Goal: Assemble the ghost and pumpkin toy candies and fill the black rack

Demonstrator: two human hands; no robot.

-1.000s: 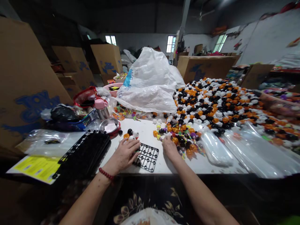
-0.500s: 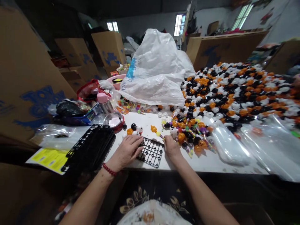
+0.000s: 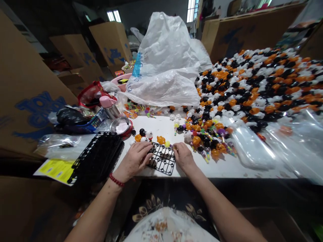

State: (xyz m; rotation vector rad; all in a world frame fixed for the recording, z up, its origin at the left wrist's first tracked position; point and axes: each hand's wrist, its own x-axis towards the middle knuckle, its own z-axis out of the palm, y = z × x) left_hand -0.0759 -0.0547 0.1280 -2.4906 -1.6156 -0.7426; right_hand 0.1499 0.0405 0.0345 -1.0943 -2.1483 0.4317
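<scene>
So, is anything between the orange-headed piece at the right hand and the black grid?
Nothing visible stands between them: the orange-headed piece is just beyond the black grid's far edge, its other end at the right hand. The left hand covers the grid's left end.

You are facing a dim grey wall [image 3: 141, 15], where barred windows [image 3: 192, 10] are glowing pale. A white table [image 3: 161, 124] is spreading before you; brown boxes [image 3: 27, 74] are standing leftward, and a wide box [image 3: 249, 32] is sitting behind, rightward.
</scene>
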